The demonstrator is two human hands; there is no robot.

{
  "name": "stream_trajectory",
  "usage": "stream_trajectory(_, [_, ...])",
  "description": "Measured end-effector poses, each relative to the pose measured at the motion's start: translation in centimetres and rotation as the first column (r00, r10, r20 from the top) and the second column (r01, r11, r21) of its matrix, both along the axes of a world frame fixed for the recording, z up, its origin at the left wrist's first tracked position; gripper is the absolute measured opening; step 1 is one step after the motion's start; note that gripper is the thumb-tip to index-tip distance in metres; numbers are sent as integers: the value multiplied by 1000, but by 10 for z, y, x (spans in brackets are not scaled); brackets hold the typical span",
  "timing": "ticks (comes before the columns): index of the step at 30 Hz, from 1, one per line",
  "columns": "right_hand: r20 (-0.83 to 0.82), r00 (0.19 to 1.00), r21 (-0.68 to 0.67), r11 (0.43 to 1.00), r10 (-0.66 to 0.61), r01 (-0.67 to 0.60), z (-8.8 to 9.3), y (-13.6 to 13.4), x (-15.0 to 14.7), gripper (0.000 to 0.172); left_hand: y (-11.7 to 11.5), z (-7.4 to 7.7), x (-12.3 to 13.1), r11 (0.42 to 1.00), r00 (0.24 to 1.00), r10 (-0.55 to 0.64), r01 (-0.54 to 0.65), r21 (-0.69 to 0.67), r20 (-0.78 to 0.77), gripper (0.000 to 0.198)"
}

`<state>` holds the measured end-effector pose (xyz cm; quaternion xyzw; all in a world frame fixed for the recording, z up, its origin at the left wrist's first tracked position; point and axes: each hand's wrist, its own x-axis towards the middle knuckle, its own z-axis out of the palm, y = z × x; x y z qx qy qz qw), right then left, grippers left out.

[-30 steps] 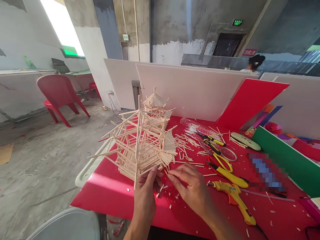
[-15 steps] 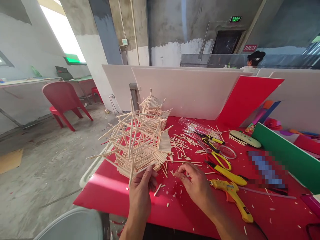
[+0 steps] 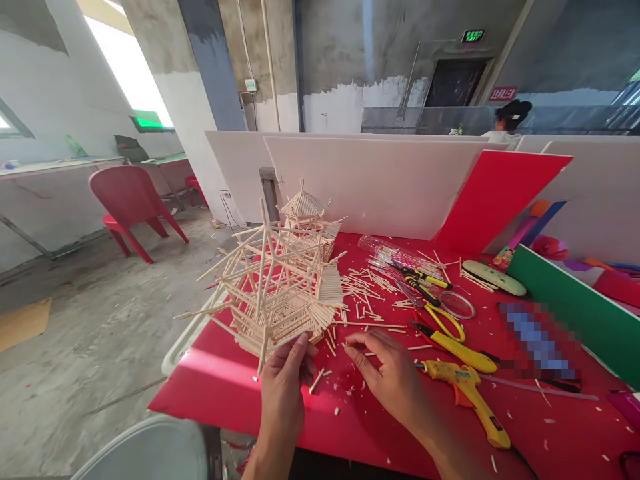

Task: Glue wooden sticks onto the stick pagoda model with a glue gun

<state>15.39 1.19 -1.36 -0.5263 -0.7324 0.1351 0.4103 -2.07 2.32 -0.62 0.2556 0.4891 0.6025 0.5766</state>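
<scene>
A pale model building made of thin wooden sticks (image 3: 273, 290) stands tilted on the red table (image 3: 220, 387). My left hand (image 3: 284, 387) grips its near lower edge and tips it up. My right hand (image 3: 390, 377) hovers just to the right over the table, fingers curled with thumb and forefinger pinched close; whether a small stick is between them is too small to tell. Behind the model stands a smaller stick pavilion (image 3: 306, 213). Loose cut sticks (image 3: 363, 290) lie scattered right of the model.
A yellow glue gun (image 3: 470, 393), yellow-handled cutters (image 3: 453, 347) and scissors (image 3: 425, 297) lie right of my hands. White boards (image 3: 380, 183), a red board (image 3: 493, 200) and a green board (image 3: 575, 313) stand behind. A red chair (image 3: 133, 200) stands at left; another person sits beyond the boards.
My right hand has drawn back from the model's base to the right. The left hand has tipped the model a little further over.
</scene>
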Motion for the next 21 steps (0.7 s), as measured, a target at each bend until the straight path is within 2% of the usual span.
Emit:
stream_trajectory(4, [-14, 1000, 12, 1000, -11, 11, -2, -1, -2, 11, -2, -2, 0, 1000, 1000, -23, 23, -19, 0, 30])
stream_trajectory(9, [-19, 1000, -16, 1000, -5, 5, -4, -2, -6, 10, -5, -13, 5, 981, 982, -179, 174, -82, -63, 37])
stream_trajectory(11, [-15, 1000, -26, 1000, 4, -5, -4, -3, -7, 8, -6, -19, 7, 970, 963, -242, 239, -45, -121, 37])
stream_trajectory(13, [7, 1000, -30, 999, 30, -30, -3, -4, -9, 7, -7, -23, 8, 954, 931, -273, 294, 56, -241, 32])
stream_trajectory(15, [37, 997, -37, 997, 63, -62, -4, -4, -11, 8, -6, -24, 7, 921, 869, -239, 344, 181, -434, 22])
stream_trajectory(17, [55, 995, -48, 996, 82, -80, -4, -5, -12, 11, -6, -24, 5, 889, 776, -149, 377, 261, -613, 18])
stream_trajectory(19, [44, 995, -70, 994, 85, -82, -4, -6, -14, 13, -6, -22, 4, 874, 702, -85, 394, 286, -707, 20])
stream_trajectory(21, [2, 996, -101, 991, 84, -84, -1, -6, -15, 15, -8, -22, 3, 860, 661, -72, 421, 290, -747, 20])
